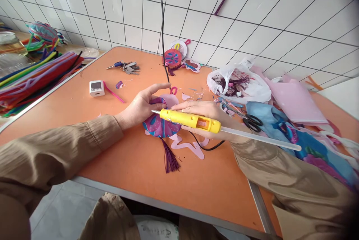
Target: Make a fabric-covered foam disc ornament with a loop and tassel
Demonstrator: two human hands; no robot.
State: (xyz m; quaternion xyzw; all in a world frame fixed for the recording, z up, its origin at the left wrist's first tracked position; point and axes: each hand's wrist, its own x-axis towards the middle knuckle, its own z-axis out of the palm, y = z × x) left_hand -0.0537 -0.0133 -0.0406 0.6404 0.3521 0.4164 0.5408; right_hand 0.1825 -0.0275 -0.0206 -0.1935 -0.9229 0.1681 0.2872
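My right hand grips a yellow glue gun with a clear glue stick sticking out its back; its metal tip points left at a round purple-and-blue craft piece. My left hand rests on that piece with the fingers stretched over a pale pink foam part. A dark purple tassel hangs from the piece toward me. The gun's black cord loops under my right wrist.
On the orange table: black scissors, pink foam offcuts, a white plastic bag, blue and pink sheets, keys, a small white box, finished ornaments. Pipe cleaners lie at the left.
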